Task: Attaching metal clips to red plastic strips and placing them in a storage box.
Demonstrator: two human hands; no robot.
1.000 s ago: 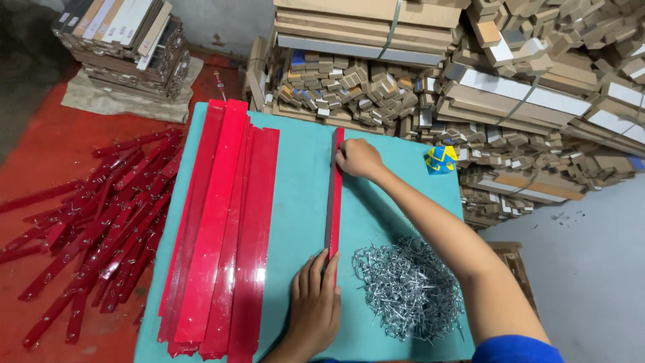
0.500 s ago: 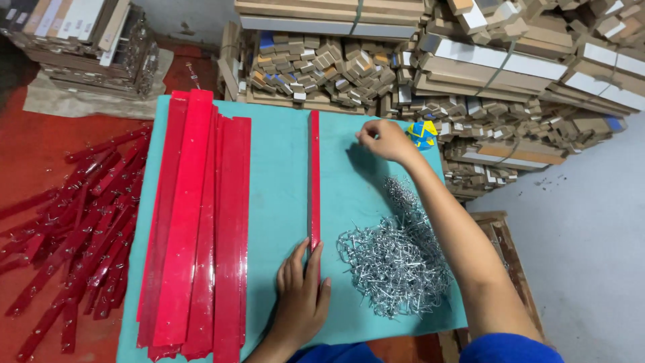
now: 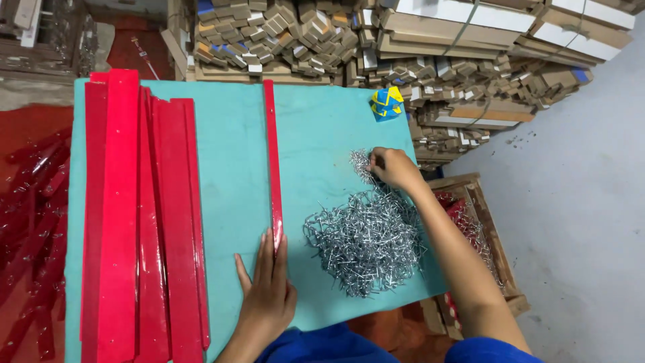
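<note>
A single narrow red strip point(image 3: 271, 154) lies lengthwise on the turquoise table point(image 3: 228, 175). My left hand point(image 3: 267, 289) lies flat on the table with its fingertips on the strip's near end. My right hand point(image 3: 395, 167) reaches into the far edge of a heap of silver metal hooks point(image 3: 366, 235), fingers curled on a few of them. A stack of several long red strips point(image 3: 138, 222) covers the table's left side.
A small blue and yellow box point(image 3: 387, 103) sits at the table's far right corner. Bundles of cardboard pieces point(image 3: 430, 47) are stacked behind the table. More red strips point(image 3: 30, 222) lie on the red floor at left. A wooden crate point(image 3: 477, 222) stands at right.
My right hand has left the far end of the single strip and come down to the heap of hooks. My left hand stays on the strip's near end. The view has shifted.
</note>
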